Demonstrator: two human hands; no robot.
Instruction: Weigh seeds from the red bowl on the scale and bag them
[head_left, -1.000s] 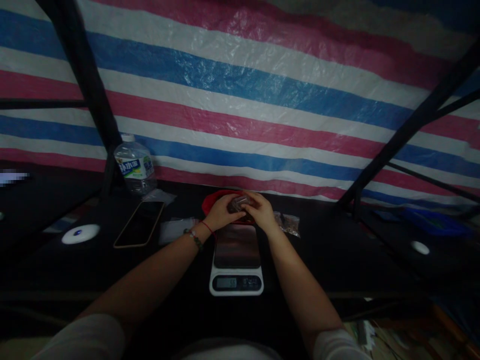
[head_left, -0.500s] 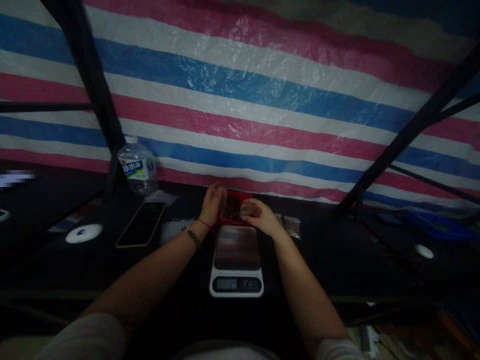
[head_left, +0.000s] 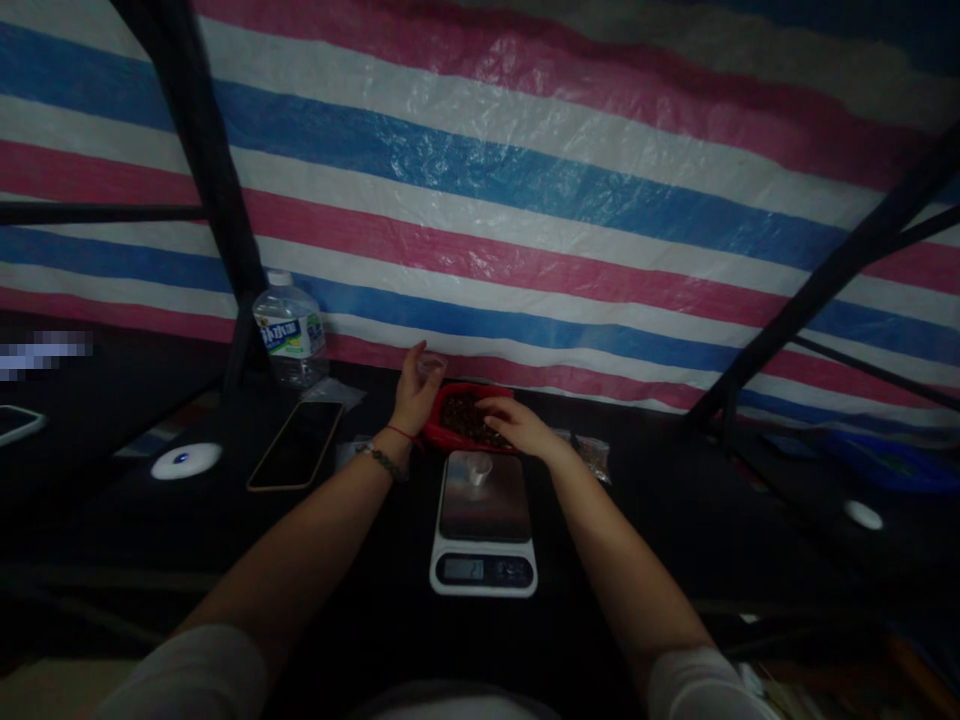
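My left hand (head_left: 416, 395) is raised at the left edge of a red container (head_left: 436, 440), with thumb and fingers around a clear plastic piece, perhaps a small bag (head_left: 430, 364). Brown bits (head_left: 463, 415) fill the container; they are too small to name. Over their right side is my right hand (head_left: 521, 428), its fingers apart from the thumb and the tips at the bits; I see nothing held. Just in front, a small clear cup (head_left: 478, 468) stands on the steel plate of a white digital scale (head_left: 484, 575). The display is lit but blurred.
A phone (head_left: 296, 447) and a white oval object (head_left: 186, 460) lie to the left, below a large clear bottle (head_left: 291, 330). Filled clear packets (head_left: 595, 457) lie right of the container. Dark frame posts (head_left: 214, 170) and a striped sheet (head_left: 525, 200) stand behind.
The clear cup has gone from my right hand onto the scale plate. My left hand has moved left, away from the container's middle, and more of the brown bits show.
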